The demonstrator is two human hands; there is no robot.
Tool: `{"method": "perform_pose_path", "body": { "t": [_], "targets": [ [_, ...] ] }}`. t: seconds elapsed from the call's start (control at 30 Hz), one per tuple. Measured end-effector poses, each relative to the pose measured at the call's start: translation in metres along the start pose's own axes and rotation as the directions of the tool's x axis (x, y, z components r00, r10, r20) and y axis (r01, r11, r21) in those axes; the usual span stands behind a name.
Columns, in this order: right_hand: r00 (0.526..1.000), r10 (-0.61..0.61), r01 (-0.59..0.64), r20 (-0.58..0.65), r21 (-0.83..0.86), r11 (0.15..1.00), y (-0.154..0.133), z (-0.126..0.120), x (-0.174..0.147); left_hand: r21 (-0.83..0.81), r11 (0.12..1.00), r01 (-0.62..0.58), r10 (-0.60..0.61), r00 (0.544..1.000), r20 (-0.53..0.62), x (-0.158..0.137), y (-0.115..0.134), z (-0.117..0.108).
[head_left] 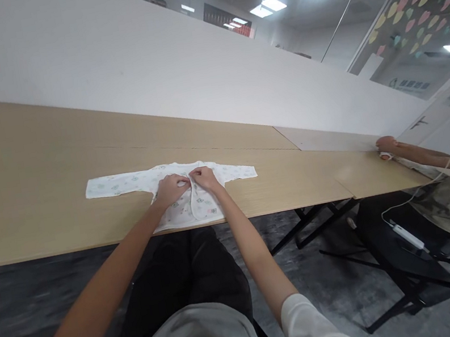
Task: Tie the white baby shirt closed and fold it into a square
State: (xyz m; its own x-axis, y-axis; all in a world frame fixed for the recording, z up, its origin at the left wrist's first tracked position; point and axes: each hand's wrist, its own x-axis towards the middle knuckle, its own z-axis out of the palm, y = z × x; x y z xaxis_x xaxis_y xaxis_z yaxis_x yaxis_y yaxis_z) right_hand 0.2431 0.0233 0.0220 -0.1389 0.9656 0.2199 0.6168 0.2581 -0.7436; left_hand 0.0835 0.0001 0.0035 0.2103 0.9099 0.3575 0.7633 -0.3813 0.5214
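A small white baby shirt (181,213) with a faint print lies front up on the wooden table, its long sleeves spread out to both sides. On its upper front, my left hand (172,189) pinches the cloth left of the front opening. My right hand (204,177) pinches the opening's edge just to the right, its fingertips close to those of the left. Whatever small fastener may be between the fingertips is hidden. Below the hands, the curved front flap runs down to the hem near the table's front edge.
The long table (35,166) runs along a white partition (104,68) with glass above. At the far right another person's hand (386,144) rests on the table over some cloth. A black folding chair (402,248) holding a white power strip (408,235) stands at the right.
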Motion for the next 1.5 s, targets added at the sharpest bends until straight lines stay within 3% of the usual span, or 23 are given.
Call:
{"method": "perform_pose_path", "body": {
  "t": [0.13,0.27,0.63,1.03,1.5],
  "targets": [
    [0.995,0.022,-0.023,0.092,0.007,1.000,-0.004,-0.004,-0.007,0.044,0.999,-0.002,0.002,1.000,-0.012,0.001,0.000,0.001],
    [0.994,0.062,-0.067,0.089,0.053,0.996,0.000,-0.007,-0.015,0.065,0.997,-0.034,0.034,0.999,-0.002,0.001,0.003,0.002],
    [0.990,0.113,-0.130,0.089,0.214,0.968,0.008,-0.010,-0.019,-0.248,0.969,-0.006,0.009,1.000,0.008,0.001,-0.004,0.003],
    [0.997,-0.067,0.061,0.030,0.178,0.982,0.001,-0.012,-0.027,-0.286,0.957,0.051,-0.050,0.999,0.010,0.001,-0.002,0.002],
    [0.996,-0.075,0.064,0.048,0.202,0.977,0.001,-0.006,-0.027,-0.317,0.947,0.056,-0.051,0.998,0.024,0.001,-0.005,0.003]
  ]
}}
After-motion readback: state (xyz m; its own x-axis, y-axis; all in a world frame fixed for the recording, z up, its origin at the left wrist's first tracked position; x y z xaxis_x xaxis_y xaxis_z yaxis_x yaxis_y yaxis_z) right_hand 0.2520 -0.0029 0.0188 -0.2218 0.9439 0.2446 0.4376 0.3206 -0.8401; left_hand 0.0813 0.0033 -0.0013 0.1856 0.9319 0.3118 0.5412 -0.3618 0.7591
